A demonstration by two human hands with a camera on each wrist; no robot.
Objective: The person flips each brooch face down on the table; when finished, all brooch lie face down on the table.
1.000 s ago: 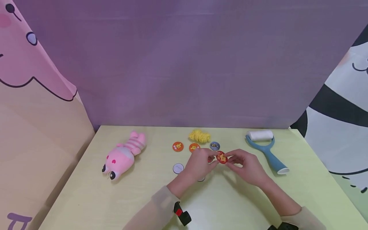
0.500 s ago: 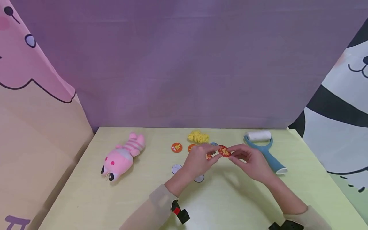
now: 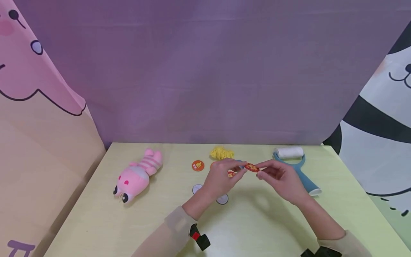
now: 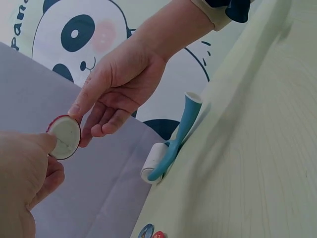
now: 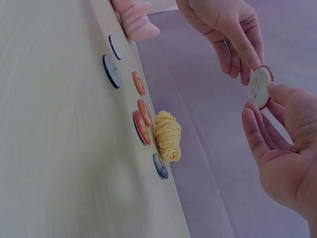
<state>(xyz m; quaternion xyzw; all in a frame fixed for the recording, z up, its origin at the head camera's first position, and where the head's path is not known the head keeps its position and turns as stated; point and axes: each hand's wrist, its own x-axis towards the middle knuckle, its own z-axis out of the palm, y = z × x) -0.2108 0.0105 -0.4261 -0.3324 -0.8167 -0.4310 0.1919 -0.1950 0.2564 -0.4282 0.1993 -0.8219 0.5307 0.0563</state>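
Red button badge [image 3: 252, 167] has been tilted more edge-on than a second ago; rim pinched by left hand [image 3: 222, 177] and right hand [image 3: 283, 180], each nearly closed; turning judged under way.

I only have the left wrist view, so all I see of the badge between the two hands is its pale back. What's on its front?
Observer: In the head view, the red badge has a yellow-orange design on its front.
Operator: Good. A blue badge shows at my bottom edge; what's beside it?
Observer: The right wrist view shows a bundle of yellow yarn there.
Operator: And over on the left of the table?
Observer: A pink plush toy lies there in the head view.
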